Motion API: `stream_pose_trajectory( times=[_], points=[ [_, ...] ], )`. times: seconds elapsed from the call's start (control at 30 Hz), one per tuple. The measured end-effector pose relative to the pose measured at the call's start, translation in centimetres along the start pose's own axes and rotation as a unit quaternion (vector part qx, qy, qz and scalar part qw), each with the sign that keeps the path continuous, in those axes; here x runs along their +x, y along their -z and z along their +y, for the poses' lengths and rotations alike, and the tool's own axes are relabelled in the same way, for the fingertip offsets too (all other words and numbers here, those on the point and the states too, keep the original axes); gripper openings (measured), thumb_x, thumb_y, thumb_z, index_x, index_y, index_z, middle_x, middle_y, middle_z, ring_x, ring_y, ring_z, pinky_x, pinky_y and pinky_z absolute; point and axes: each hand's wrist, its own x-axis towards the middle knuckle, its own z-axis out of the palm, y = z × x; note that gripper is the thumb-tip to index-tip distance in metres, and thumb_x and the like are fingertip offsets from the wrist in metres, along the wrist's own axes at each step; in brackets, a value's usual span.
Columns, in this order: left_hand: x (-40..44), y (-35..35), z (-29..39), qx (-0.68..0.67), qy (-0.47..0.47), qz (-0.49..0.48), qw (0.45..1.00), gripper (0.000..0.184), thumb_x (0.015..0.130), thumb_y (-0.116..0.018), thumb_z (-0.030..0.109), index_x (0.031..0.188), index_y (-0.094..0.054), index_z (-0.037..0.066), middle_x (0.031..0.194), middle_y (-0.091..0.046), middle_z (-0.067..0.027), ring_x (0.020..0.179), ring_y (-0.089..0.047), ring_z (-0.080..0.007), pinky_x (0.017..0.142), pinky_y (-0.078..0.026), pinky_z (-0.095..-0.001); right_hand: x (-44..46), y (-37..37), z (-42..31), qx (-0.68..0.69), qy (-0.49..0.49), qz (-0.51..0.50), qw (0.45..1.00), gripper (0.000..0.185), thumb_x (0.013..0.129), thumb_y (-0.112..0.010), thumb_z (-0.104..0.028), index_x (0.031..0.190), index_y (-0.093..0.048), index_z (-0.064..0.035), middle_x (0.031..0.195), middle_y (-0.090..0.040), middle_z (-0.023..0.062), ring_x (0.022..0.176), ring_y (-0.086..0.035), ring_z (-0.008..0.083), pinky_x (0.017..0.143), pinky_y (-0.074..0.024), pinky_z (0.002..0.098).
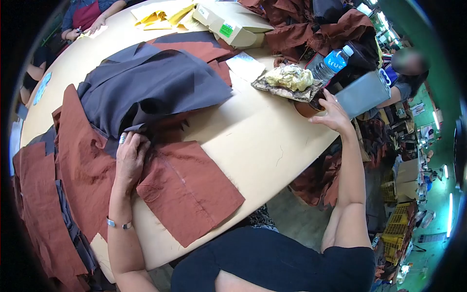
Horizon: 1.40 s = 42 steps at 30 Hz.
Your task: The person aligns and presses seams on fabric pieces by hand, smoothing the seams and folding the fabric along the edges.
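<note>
On the table, my left hand (130, 158) has its fingers curled on the edge of a dark grey cloth piece (155, 87). The grey cloth lies bunched over rust-brown cloth (189, 192), and a flat rust panel with a seam line spreads beside my wrist. At the table's right edge, my right hand (335, 113) is at a small round brown container (305, 109), with thumb and fingers apart around its near side. Its inside is mostly hidden. Next to it rests a crumpled yellowish bundle (289, 78) on a patterned wrapper.
A water bottle (333, 64) and a translucent plastic box (364, 95) stand beyond my right hand. A cardboard box (233, 24) and heaped rust cloth (321, 36) lie at the back. Co-workers sit at the far left and right. Yellow crates (396, 224) stand at right.
</note>
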Motion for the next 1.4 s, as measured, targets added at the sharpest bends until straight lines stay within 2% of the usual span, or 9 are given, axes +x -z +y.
stream_pose_trajectory(
  times=[0.23,0.43,0.57,0.67,0.8,0.97,1.13,1.23,1.4],
  points=[
    [0.0,-0.2,-0.2,-0.004,-0.017,0.016,1.0,0.007,0.08,-0.059,0.007,0.084,-0.055,0.002,0.091,-0.056,-0.0144,0.086,-0.053,-0.0349,0.072,-0.043,-0.0405,1.7,-0.1,0.2,-0.054,0.001,-0.075,0.996,0.069,0.053,-0.076,-0.046,0.102,-0.065,0.0015,0.146,-0.024,0.024,0.134,-0.027,0.0361,0.105,-0.0301,0.0445],
    [-0.1,0.0,0.0,-0.013,0.005,0.006,1.0,0.008,0.08,-0.059,0.008,0.084,-0.055,0.003,0.09,-0.055,-0.0144,0.086,-0.053,-0.0348,0.072,-0.042,-0.0414,0.8,-0.1,1.0,0.107,0.028,0.045,0.993,0.058,0.054,-0.078,-0.035,0.099,-0.059,-0.0033,0.146,-0.026,0.0191,0.129,-0.035,0.0357,0.102,-0.0341,0.0442],
    [0.0,0.0,0.1,-0.005,-0.008,0.011,1.0,0.008,0.081,-0.059,0.009,0.085,-0.056,0.003,0.09,-0.055,-0.0146,0.087,-0.053,-0.0347,0.072,-0.043,-0.0415,-2.3,1.1,-0.3,0.045,0.012,0.126,0.991,0.051,0.056,-0.078,-0.025,0.098,-0.053,-0.0086,0.144,-0.032,0.013,0.124,-0.04,0.0344,0.095,-0.0366,0.0488],
    [0.0,0.2,0.7,-0.005,0.01,0.002,1.0,0.008,0.081,-0.058,0.01,0.086,-0.056,0.003,0.091,-0.056,-0.0144,0.088,-0.052,-0.0342,0.074,-0.042,-0.0413,-4.2,0.8,-1.4,-0.041,0.012,0.099,0.994,0.048,0.058,-0.078,-0.024,0.097,-0.055,-0.0098,0.143,-0.033,0.0118,0.124,-0.04,0.0322,0.095,-0.0357,0.0485],
    [-0.3,0.3,1.6,0.056,0.021,0.003,0.998,0.01,0.083,-0.055,0.012,0.088,-0.055,0.003,0.093,-0.056,-0.0142,0.091,-0.052,-0.0341,0.08,-0.04,-0.0413,-5.9,0.5,-3.2,-0.074,0.032,0.167,0.983,0.033,0.065,-0.073,-0.019,0.094,-0.062,-0.0117,0.13,-0.047,0.0083,0.118,-0.044,0.0293,0.093,-0.0354,0.0449],
    [-0.3,-0.3,0.5,0.055,-0.002,0.013,0.998,0.014,0.085,-0.051,0.015,0.09,-0.054,0.003,0.092,-0.057,-0.0149,0.092,-0.051,-0.0351,0.084,-0.038,-0.0413,-7.9,2.5,-12.3,0.115,0.212,0.215,0.946,0.023,0.07,-0.067,-0.007,0.092,-0.064,-0.011,0.104,-0.058,0.0047,0.101,-0.051,0.0256,0.084,-0.0374,0.0411],
    [-0.6,-0.8,-0.4,0.061,-0.019,0.012,0.998,0.015,0.086,-0.053,0.019,0.091,-0.052,0.006,0.092,-0.056,-0.0128,0.091,-0.053,-0.0327,0.083,-0.038,-0.0414,-6.5,-2.0,-23.1,0.331,0.448,0.102,0.824,0.025,0.073,-0.058,0.004,0.094,-0.065,-0.0079,0.095,-0.06,0.0077,0.088,-0.055,0.0266,0.078,-0.0409,0.036],
    [-0.5,-0.6,-0.1,0.056,-0.016,0.02,0.998,0.014,0.086,-0.054,0.021,0.091,-0.055,0.008,0.093,-0.058,-0.0105,0.093,-0.054,-0.0299,0.085,-0.038,-0.0401,-4.6,-5.8,-27.3,0.407,0.465,0.043,0.785,0.023,0.076,-0.055,0.003,0.094,-0.066,-0.0058,0.095,-0.06,0.0091,0.084,-0.055,0.0274,0.076,-0.0423,0.0353],
    [-0.7,-0.6,0.0,0.061,-0.017,0.021,0.998,0.014,0.087,-0.053,0.019,0.092,-0.055,0.006,0.094,-0.057,-0.0112,0.093,-0.053,-0.0314,0.083,-0.039,-0.0392,-3.1,-6.6,-29.4,0.401,0.447,-0.002,0.8,0.024,0.078,-0.051,-0.001,0.096,-0.067,-0.0056,0.091,-0.06,0.0081,0.082,-0.055,0.0268,0.075,-0.0429,0.0352]
  ],
)
